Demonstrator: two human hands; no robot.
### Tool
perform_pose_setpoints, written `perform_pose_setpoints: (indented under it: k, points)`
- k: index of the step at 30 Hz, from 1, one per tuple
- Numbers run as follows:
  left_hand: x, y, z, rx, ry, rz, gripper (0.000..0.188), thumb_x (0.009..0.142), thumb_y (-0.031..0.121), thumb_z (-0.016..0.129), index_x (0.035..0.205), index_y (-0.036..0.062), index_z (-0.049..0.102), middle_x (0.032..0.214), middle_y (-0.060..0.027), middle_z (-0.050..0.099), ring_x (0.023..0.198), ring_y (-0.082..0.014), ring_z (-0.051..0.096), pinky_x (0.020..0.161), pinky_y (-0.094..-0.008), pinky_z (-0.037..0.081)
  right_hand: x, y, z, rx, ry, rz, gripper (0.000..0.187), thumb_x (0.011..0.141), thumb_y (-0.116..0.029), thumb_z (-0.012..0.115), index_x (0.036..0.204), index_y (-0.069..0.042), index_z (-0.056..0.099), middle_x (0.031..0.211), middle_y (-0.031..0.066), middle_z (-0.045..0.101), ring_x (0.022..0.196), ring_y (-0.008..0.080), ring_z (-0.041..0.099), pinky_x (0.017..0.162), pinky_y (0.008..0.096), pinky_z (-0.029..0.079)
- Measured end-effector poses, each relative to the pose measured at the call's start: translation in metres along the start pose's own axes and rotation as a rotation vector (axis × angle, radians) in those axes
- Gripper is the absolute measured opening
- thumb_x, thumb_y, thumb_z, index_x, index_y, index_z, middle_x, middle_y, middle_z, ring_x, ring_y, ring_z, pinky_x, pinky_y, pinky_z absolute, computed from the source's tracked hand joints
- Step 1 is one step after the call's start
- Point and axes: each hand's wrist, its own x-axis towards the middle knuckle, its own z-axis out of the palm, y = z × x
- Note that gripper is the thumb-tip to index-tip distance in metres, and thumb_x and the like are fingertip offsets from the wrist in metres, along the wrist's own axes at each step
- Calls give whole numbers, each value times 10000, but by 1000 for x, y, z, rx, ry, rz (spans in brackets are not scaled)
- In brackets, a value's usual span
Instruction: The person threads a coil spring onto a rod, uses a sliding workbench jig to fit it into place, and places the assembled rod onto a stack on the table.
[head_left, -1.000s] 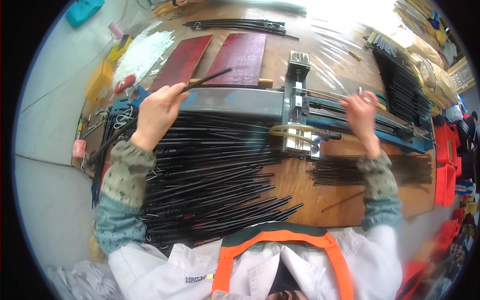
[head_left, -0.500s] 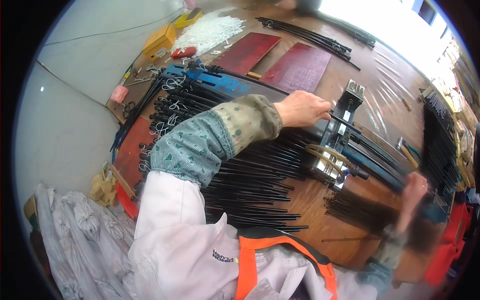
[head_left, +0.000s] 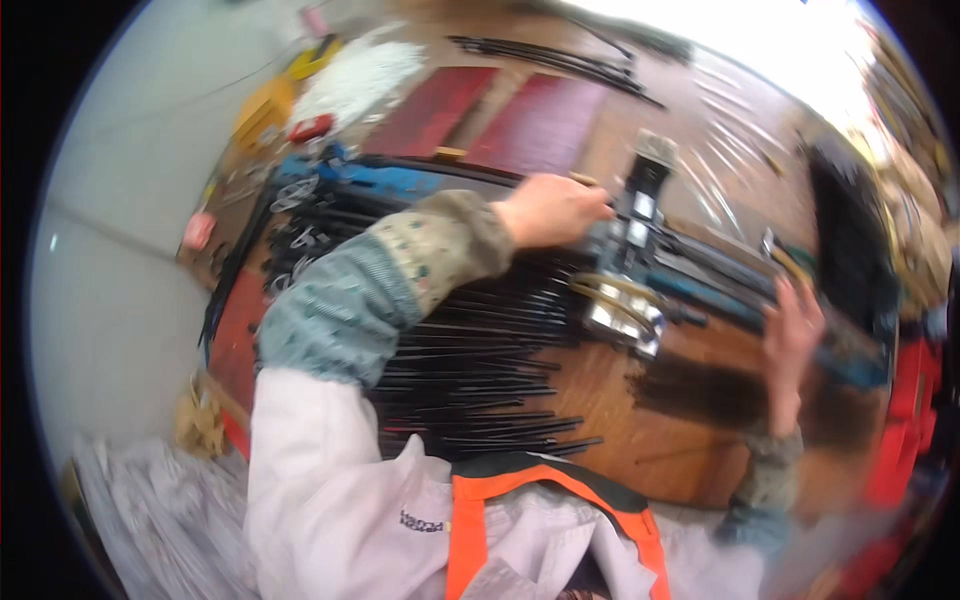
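My left hand (head_left: 560, 210) is closed, its fingertips beside the upright black and silver clamp device (head_left: 640, 205). What it pinches is too blurred to make out. Out to the right, my right hand (head_left: 793, 330) is raised near the far end of a blue rail (head_left: 710, 293), its fingers apart and nothing visible in them. Black rods (head_left: 700, 250) lie along that rail. A tan hose (head_left: 610, 292) loops over the lower part of the device. Under my left forearm spread many thin black rods (head_left: 470, 365), with white ties at their left ends.
Two dark red boards (head_left: 540, 122) lie behind my left hand. Farther left are a white heap of small pieces (head_left: 360, 80) and a yellow box (head_left: 263, 112). A bundle of black rods (head_left: 560, 62) lies at the back. A dark stack (head_left: 850, 230) and red containers (head_left: 905, 430) stand right.
The view has shifted, so the bench sits farther left in it. My right hand has risen along the rail, fingers now more spread. My left hand stays beside the device.
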Motion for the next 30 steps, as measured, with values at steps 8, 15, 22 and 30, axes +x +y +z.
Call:
perform_pose_setpoints:
  k: [8,15,22,30]
  points:
    - [1,10,4,126,54,-104,236,1019,318,577,910,113,621,773,-160,694,763,-393,700,644,-510,539,-27,-74,-16,241,-137,21,361,879,-101,746,1233,-52,699,1013,33,737,1059,242,626,902,371,394]
    - [-5,9,5,106,46,-96,246,1027,319,563,917,104,613,764,-158,690,760,-400,694,648,-512,535,-13,-96,11,483,-161,62,340,890,-58,716,1225,-30,670,963,97,671,968,291,612,844,384,417]
    - [-1,0,17,123,277,59,191,1001,240,613,861,111,596,744,-118,683,711,-360,689,584,-480,516,-10,-90,37,830,-145,169,210,922,-38,698,1127,-15,662,935,148,645,835,312,621,781,368,503]
    - [1,-40,9,243,406,387,184,994,291,639,906,131,658,754,-59,656,691,-286,679,568,-430,511,-86,-118,-69,327,-920,-268,377,666,-166,755,981,-91,560,941,113,579,953,331,568,837,465,440]
